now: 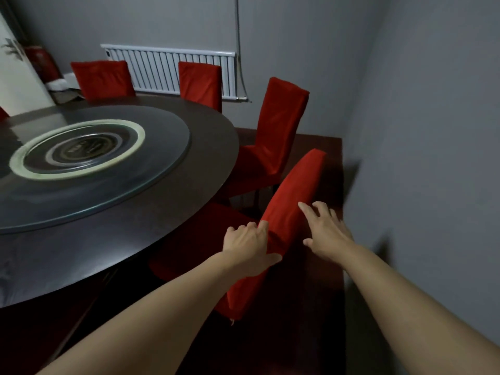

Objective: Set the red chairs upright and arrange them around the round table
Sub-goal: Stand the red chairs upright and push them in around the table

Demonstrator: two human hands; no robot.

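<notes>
Right, nearest in: left hand [250,246] is gripping the top edge of the closest red chair's backrest [289,209], fingers curling over the front, thumb lying along the back. Right hand [324,230] is lying flat on the same backrest, fingers straight and spread, holding nothing. That chair is standing with its seat [205,239] tucking partly under the rim of the round table [108,255]; backrest is leaning away from the table toward the grey wall [433,158] on the right, which is sitting close beside it. Dark red floor [311,307] is showing between chair and wall.

Next along the rim, a second red chair [276,136] is standing upright, seat facing the table, just beyond the held one. A glass turntable [89,163] is sitting centred on the tabletop.

Far side: two more red chairs, one right of centre [200,82] and one left [102,78], are standing upright against the table edge, backs to a white radiator [167,67] on the rear wall. A red fire extinguisher [42,62] is standing in the far left corner; detail there is too blurry to tell more.
</notes>
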